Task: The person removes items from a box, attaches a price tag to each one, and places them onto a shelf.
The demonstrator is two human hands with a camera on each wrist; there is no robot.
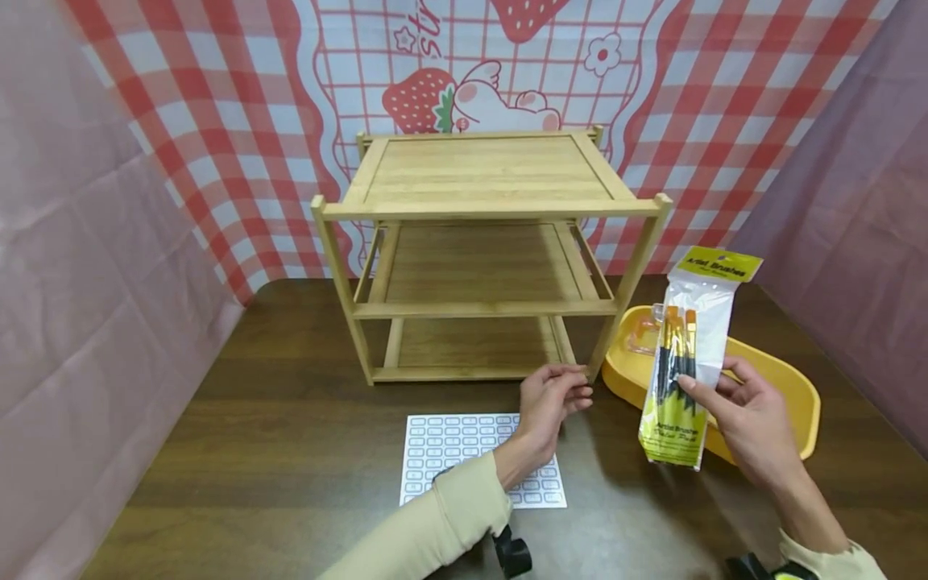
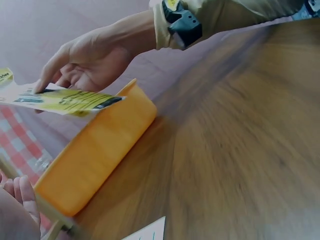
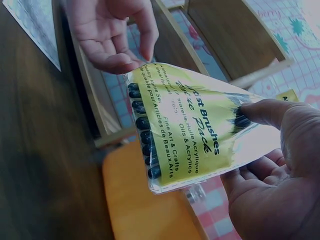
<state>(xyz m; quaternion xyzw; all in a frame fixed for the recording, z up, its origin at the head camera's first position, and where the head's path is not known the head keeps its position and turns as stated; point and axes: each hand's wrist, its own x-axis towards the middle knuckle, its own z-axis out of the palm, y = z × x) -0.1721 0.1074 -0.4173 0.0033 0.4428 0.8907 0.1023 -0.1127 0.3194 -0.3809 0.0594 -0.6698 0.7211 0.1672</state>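
Note:
My right hand (image 1: 757,419) pinches a clear pack of artist brushes (image 1: 685,362) by its side, thumb over the front. The pack stands tilted, with a yellow-green header at the top and several black-handled, orange-tipped brushes inside. In the right wrist view the thumb of this hand (image 3: 265,180) presses on the pack (image 3: 185,130), and dark handle ends line its bottom edge. My left hand (image 1: 547,407), fingers loosely bent and holding nothing, hovers close to the front right foot of the wooden shelf (image 1: 496,209). Only part of that hand (image 2: 20,210) enters the left wrist view.
A yellow-orange tray (image 1: 797,419) sits right of the shelf, behind the pack, with a clear plastic item (image 1: 641,334) at its left end. Under my left forearm lies a white sheet of printed labels (image 1: 449,443) on the brown table (image 1: 254,451). A checkered cloth (image 1: 217,121) hangs behind.

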